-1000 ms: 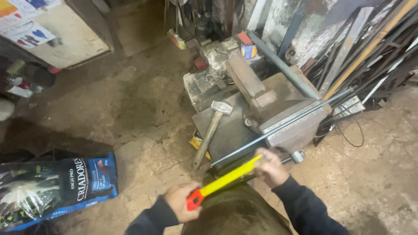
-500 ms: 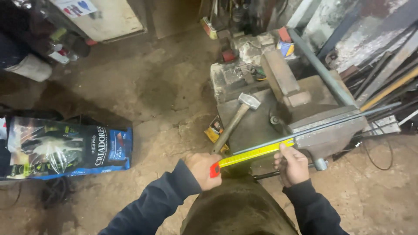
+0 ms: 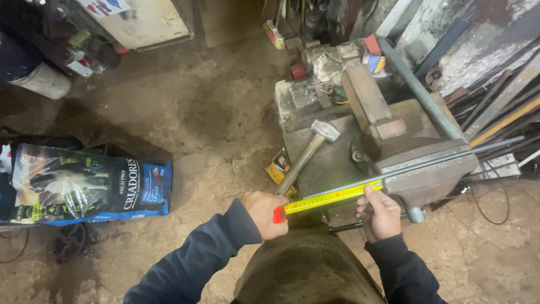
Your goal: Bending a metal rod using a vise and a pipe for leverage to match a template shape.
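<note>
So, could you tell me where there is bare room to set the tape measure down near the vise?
The floor between the printed bag and the metal bench is bare. The bench top right of the hammer has a small free patch. Behind the vise it is crowded with clutter, and metal bars fill the right side.

sleeves: dark navy, long, ribbed cuffs at wrists
trousers: olive-brown, worn-looking
left hand [image 3: 264,214]: bare
right hand [image 3: 381,215]: bare

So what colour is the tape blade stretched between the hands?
Yellow, with a red case in the left hand; tape blade, head view.
</note>
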